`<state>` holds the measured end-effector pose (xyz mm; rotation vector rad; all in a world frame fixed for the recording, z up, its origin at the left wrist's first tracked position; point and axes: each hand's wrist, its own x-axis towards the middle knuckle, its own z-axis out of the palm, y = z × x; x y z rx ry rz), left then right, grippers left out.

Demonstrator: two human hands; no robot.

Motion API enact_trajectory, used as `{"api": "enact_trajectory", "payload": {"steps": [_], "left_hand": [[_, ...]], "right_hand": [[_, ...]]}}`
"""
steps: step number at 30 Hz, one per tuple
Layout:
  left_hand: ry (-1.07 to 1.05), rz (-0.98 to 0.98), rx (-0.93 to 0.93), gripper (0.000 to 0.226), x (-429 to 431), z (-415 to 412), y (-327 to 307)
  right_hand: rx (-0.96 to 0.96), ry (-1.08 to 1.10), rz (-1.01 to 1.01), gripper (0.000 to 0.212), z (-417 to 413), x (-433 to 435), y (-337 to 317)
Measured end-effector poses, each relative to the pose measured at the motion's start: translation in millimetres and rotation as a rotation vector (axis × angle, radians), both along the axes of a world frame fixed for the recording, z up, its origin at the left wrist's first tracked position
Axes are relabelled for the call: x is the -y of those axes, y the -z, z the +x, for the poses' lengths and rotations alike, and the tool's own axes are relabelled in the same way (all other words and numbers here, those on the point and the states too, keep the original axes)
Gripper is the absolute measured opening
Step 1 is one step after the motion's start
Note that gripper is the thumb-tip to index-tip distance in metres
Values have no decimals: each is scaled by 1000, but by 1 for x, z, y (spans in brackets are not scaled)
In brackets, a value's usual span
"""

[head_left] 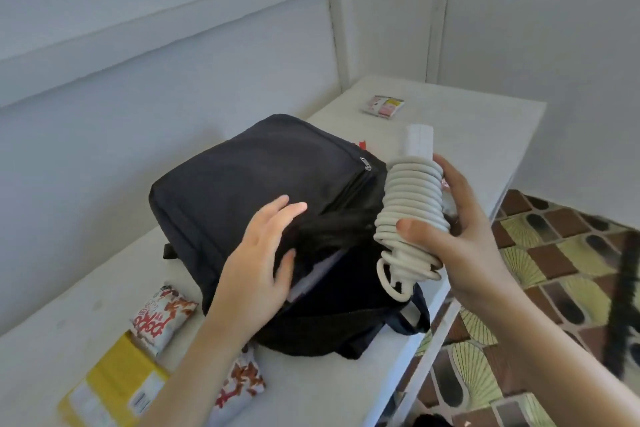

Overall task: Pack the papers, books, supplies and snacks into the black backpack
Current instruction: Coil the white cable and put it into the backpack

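The right hand (460, 236) is wrapped around a white charger (412, 208) with its cord coiled tightly round it, thumb across the front of the coils and fingers behind. The charger stands tilted, its plain end sticking up above the hand and a loose loop of cord hanging below, just over the open mouth of the black backpack (242, 184). The left hand (263, 260) lies spread and flat on the backpack's upper flap, fingers loose, thumb tucked at the edge of the opening where a pale sheet of paper (311, 277) shows inside; it grips nothing firmly that I can tell. The backpack lies on its back on a white table (467, 135), its opening toward the person. Near the left forearm sit two snack packets (162, 319) with red lettering and a yellow box (114, 388). Well apart, at the table's far end, lies a small pink and yellow packet (384, 107). To the right of the table shows a patterned floor (554, 253).
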<state>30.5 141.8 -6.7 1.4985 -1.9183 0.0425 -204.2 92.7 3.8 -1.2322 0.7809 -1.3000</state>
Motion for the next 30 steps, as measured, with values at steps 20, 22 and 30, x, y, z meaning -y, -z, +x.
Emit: {"api": "enact_trajectory", "payload": {"steps": [20,22,30], "left_hand": [[-42,185,-48,73,9,49,-35],[-25,176,-79,75,11,51,-45],[2,130,-20,76,7,52,-72]], "right_hand": [[-721,-477,-114,88,19,-11,-1],[-840,-491,-121,90,34,-7,-3],[-1295,-162,-299,94,103,-3,2]]}}
